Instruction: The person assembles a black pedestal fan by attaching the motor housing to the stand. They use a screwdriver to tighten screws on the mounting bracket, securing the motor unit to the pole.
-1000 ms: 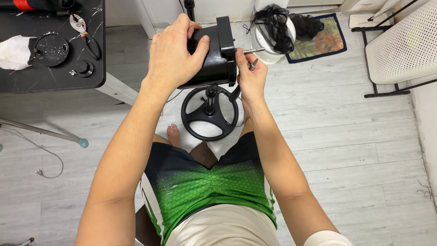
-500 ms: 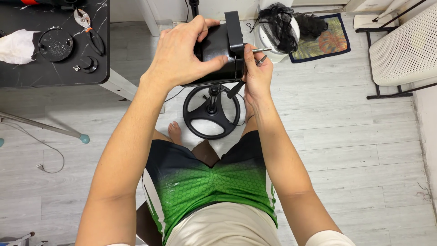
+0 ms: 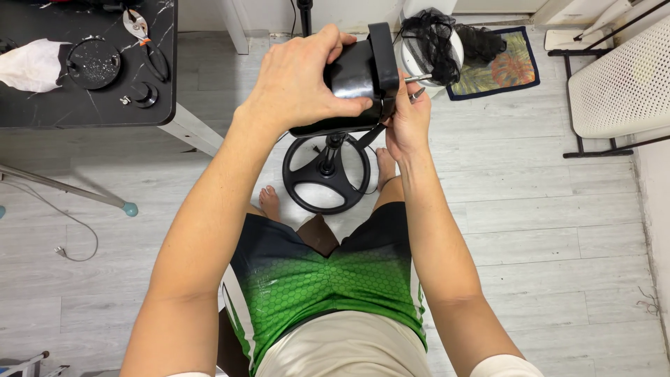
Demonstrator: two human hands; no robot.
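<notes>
My left hand (image 3: 296, 80) wraps over a black plastic motor housing (image 3: 356, 73) that stands on a thin post above a round black base (image 3: 326, 174) on the floor. My right hand (image 3: 407, 119) presses against the housing's right rim, pinching a small silver metal pin or screw (image 3: 417, 79) beside the short metal shaft sticking out of the housing. The fingertips hide where the pin meets the rim.
A black marble-look table (image 3: 42, 105) at upper left carries pliers (image 3: 146, 45), a round black cap (image 3: 95, 64), a knob and a white cloth (image 3: 31, 64). A white fan part with black netting (image 3: 434, 42), a colourful mat (image 3: 497, 61) and a white perforated chair (image 3: 621, 77) stand beyond.
The housing and both hands have shifted right and slightly up in view as my head moved. My left hand now wraps further over the housing's top.
</notes>
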